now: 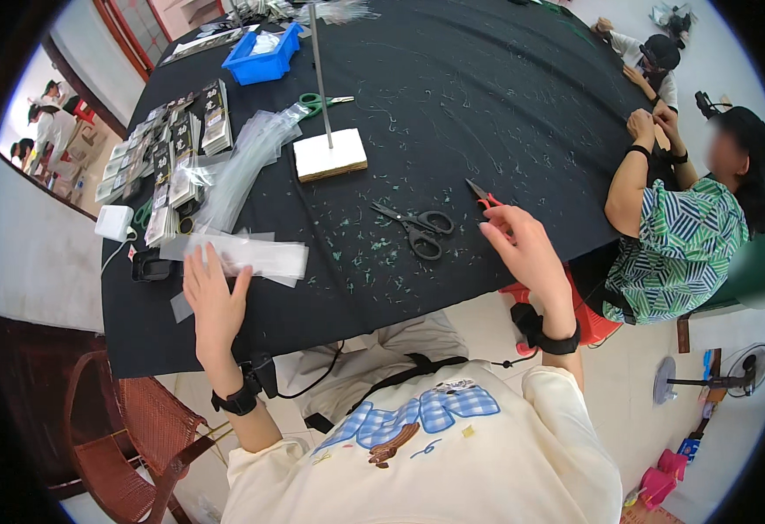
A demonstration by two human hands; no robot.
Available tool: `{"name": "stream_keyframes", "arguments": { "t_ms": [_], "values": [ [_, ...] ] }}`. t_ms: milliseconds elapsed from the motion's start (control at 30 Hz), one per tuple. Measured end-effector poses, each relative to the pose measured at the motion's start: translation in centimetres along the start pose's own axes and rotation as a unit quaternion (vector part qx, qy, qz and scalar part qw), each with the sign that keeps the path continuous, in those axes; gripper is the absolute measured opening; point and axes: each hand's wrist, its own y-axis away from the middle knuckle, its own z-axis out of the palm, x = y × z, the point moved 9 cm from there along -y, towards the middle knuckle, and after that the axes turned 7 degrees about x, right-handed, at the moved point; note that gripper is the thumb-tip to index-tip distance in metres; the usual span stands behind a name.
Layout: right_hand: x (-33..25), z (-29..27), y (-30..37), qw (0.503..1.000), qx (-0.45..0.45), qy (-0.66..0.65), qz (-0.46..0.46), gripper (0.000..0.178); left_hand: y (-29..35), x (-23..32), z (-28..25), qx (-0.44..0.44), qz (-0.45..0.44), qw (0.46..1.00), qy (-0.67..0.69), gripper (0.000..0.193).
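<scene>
We have our left hand (214, 295) on a small pile of clear plastic sleeves (279, 259) near the front left edge of the black-covered table (531, 52), its fingers spread and its thumb set apart along the pile. Our right hand (531, 251) is raised near the table's front edge, fingers loosely curved, beside a red-handled cutting tool (489, 200); we cannot tell whether it touches or grips the handle. Between our 2 hands, a little farther in, lies 1 pair of black scissors (408, 222), with green clippings (353, 246) scattered around it. Beyond these we see a white block (330, 155) bearing 1 upright rod (320, 74). To its left lie long clear plastic strips (244, 170) and stacks of dark-printed packets (216, 122); green-handled scissors (310, 103) and a blue bin (247, 72) are behind.
</scene>
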Motion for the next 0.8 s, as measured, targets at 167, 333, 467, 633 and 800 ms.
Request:
{"name": "stream_keyframes", "arguments": {
  "t_ms": [167, 333, 467, 633, 800],
  "values": [
    [2.2, -0.7, 0.2, 0.999, -0.034, 0.0, 0.032, 0.024, 1.5, 0.4, 3.1, -0.158, -0.036, 0.985, 0.064, 0.069],
    [3.6, -4.1, -2.3, 0.997, 0.033, -0.046, 0.055, 0.019, 0.7, 2.5, -0.3, -0.025, -0.012, 0.997, 0.073, 0.063],
    [6.8, -5.5, -5.7, 0.995, 0.033, 0.022, 0.096, 0.019, 1.6, 7.9, -3.2, 0.003, 0.047, 0.975, 0.216, 0.047],
    [13.0, -2.8, -8.6, 0.975, -0.075, 0.104, 0.181, 0.022, 3.0, 13.9, -2.6, -0.03, 0.071, 0.935, 0.346, 0.034],
    [16.6, -0.4, -10.5, 0.954, -0.119, 0.107, 0.253, 0.023, 3.8, 13.8, -0.6, -0.004, 0.044, 0.926, 0.375, 0.027]
  ]
}}
